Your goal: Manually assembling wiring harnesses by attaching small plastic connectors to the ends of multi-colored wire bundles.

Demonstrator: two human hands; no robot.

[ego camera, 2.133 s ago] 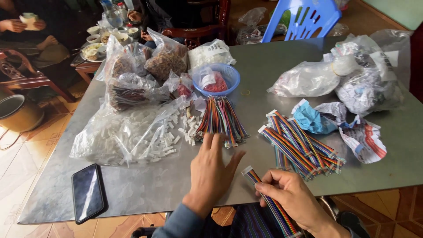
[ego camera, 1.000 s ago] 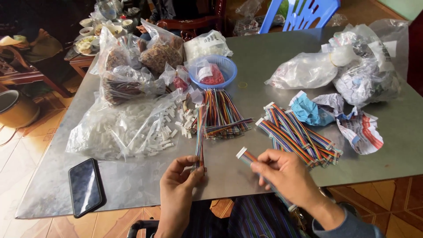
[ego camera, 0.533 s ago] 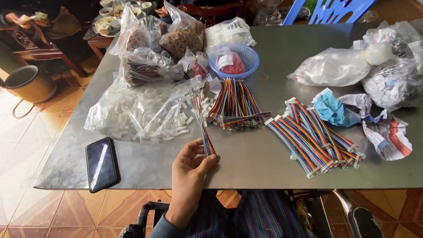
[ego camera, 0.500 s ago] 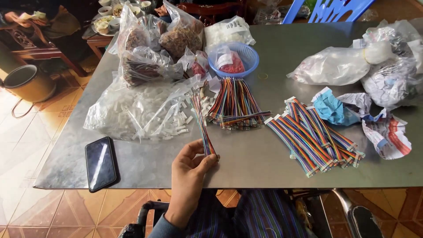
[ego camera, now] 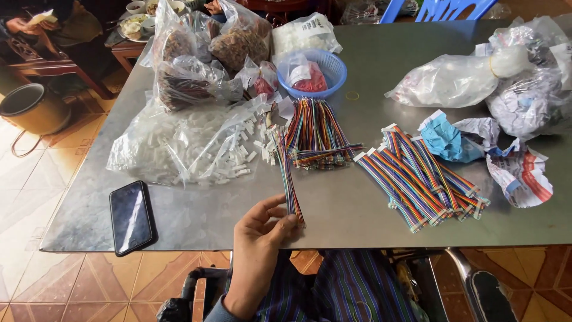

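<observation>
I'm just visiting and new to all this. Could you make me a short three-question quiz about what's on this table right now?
1. True or false: the left hand pinches one end of a rainbow ribbon cable between its fingers.
2. What lies flat near the table's left front corner? A) a black phone B) a blue basket C) a crumpled paper
3. Fill in: the blue basket holds a small bag with ___ contents.

Key: 1 true. 2 A, the black phone. 3 red. The right hand is out of view.
</observation>
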